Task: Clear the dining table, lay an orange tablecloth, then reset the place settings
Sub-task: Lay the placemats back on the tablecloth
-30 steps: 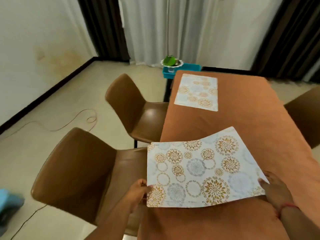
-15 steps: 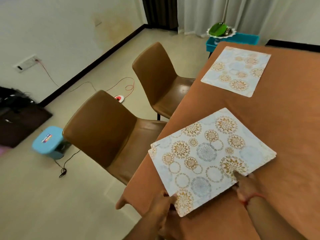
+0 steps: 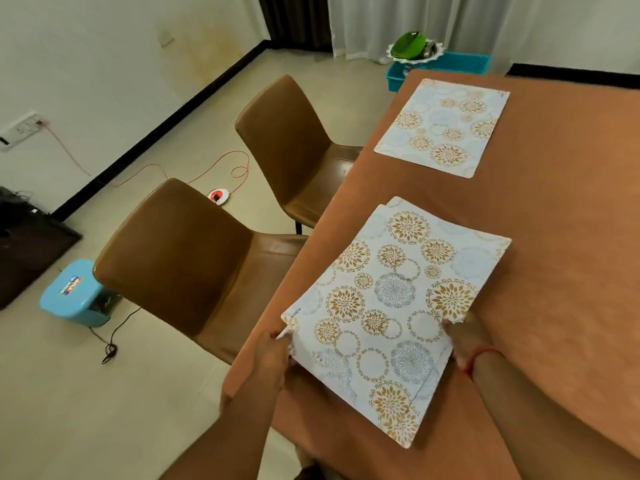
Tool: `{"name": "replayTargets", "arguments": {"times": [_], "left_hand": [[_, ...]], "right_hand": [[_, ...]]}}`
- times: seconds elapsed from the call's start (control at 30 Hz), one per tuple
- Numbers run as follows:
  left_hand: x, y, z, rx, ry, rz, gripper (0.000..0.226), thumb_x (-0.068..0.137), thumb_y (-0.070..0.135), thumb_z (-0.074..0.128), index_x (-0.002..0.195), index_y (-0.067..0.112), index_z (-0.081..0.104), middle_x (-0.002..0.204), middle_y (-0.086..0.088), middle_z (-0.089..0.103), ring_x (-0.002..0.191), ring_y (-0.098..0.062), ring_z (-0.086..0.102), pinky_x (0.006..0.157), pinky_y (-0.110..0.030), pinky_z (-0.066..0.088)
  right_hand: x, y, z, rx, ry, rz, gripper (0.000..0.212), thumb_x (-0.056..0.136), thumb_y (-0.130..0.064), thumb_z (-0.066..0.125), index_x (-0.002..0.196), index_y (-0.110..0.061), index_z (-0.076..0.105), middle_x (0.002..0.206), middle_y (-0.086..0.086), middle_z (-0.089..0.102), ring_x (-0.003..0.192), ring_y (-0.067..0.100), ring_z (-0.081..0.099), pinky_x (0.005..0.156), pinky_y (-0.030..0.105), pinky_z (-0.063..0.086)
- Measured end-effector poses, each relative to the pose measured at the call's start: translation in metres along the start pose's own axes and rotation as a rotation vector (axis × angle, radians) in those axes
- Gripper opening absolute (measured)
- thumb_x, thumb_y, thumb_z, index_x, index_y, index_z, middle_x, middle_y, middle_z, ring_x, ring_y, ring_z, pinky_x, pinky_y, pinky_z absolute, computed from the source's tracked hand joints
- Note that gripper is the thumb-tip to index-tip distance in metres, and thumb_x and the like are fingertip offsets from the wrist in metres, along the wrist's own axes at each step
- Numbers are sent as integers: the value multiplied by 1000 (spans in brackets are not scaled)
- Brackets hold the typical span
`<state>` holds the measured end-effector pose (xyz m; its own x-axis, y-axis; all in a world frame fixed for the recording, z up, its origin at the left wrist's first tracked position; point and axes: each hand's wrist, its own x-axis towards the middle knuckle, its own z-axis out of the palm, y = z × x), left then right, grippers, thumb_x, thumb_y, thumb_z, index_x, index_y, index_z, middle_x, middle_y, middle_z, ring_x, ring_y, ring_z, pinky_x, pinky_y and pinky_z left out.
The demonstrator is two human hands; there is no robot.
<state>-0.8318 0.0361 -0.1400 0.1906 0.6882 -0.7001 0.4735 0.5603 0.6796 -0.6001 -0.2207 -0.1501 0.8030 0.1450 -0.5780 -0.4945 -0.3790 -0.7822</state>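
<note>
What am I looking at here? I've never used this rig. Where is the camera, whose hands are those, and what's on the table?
There is no machine: a person's bare hands, filmed from a camera on their head looking down. An orange tablecloth covers the dining table. A patterned placemat lies flat at the far place. The left hand and right hand hold the near stack of placemats by opposite edges; at least two mats show. Two brown chairs stand alongside.
</note>
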Motion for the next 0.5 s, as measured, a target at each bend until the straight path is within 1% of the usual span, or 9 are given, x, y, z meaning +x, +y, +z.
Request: {"name": "replayTargets", "arguments": {"times": [0.07, 0.13, 0.2, 0.23, 0.3, 0.33, 0.37, 0.43, 0.5], "left_hand": [[10, 8, -4, 174, -3, 65, 15, 98, 8, 58, 112, 6, 61, 103, -14, 71, 91, -31, 70, 82, -50, 60], [17, 11, -6, 409, -20, 145, 10, 98, 11, 59, 104, 7, 65, 98, -13, 71, 81, -25, 68, 68, -37, 59], [19, 11, -8, 528, -15, 183, 8, 97, 15, 62, 98, 8, 64, 93, -11, 69, 72, -16, 62, 57, -26, 48], [20, 9, -10, 537, -29, 180, 8, 97, 16, 63, 95, 8, 64, 92, -9, 69, 73, -16, 63, 59, -27, 50], [22, 6, -17, 482, -68, 146, 10, 96, 17, 66, 91, 10, 61, 92, -9, 70, 81, -22, 68, 70, -37, 60], [23, 5, -20, 463, -80, 145, 12, 95, 18, 67, 88, 11, 59, 91, -9, 71, 82, -24, 69, 72, -39, 61], [26, 4, -25, 468, -90, 165, 15, 95, 19, 67, 86, 12, 58, 90, -9, 71, 81, -23, 69, 69, -38, 61], [32, 3, -34, 458, -115, 189, 13, 95, 19, 67, 88, 13, 58, 93, -9, 71, 81, -21, 69, 65, -35, 59], [41, 4, -44, 460, -141, 181, 8, 96, 20, 66, 96, 13, 61, 96, -7, 72, 86, -23, 71, 71, -40, 63]], "right_hand": [[-1, -3, 0, -10, -39, -25, 27, 98, -3, 53, 122, -14, 58, 125, 4, 62, 115, 25, 56, 105, 39, 43], [-1, -6, 0, -1, -56, -31, 33, 100, -5, 52, 132, -13, 54, 125, 0, 59, 112, 20, 54, 99, 33, 43], [0, -5, 2, 38, -67, -2, 36, 100, -9, 54, 136, -14, 53, 128, 1, 60, 115, 23, 56, 103, 39, 45], [1, -3, 5, 54, -44, 18, 36, 99, -11, 57, 134, -14, 54, 127, 3, 61, 116, 26, 57, 104, 44, 46], [1, -3, 17, 2, 56, 16, 38, 95, -13, 63, 132, -11, 56, 126, 7, 63, 113, 30, 60, 101, 47, 49], [1, -3, 23, -43, 120, 9, 39, 93, -14, 66, 130, -10, 56, 123, 8, 64, 108, 30, 62, 95, 44, 51], [0, -5, 31, -71, 192, 5, 37, 91, -14, 67, 127, -9, 58, 119, 10, 66, 100, 30, 63, 88, 40, 53], [-3, -7, 44, -70, 303, 5, 30, 90, -13, 68, 118, -8, 59, 110, 13, 68, 85, 27, 63, 73, 33, 51], [-5, -8, 53, -65, 360, 2, 27, 92, -13, 66, 118, -7, 57, 109, 14, 67, 82, 26, 60, 70, 31, 47]]}}
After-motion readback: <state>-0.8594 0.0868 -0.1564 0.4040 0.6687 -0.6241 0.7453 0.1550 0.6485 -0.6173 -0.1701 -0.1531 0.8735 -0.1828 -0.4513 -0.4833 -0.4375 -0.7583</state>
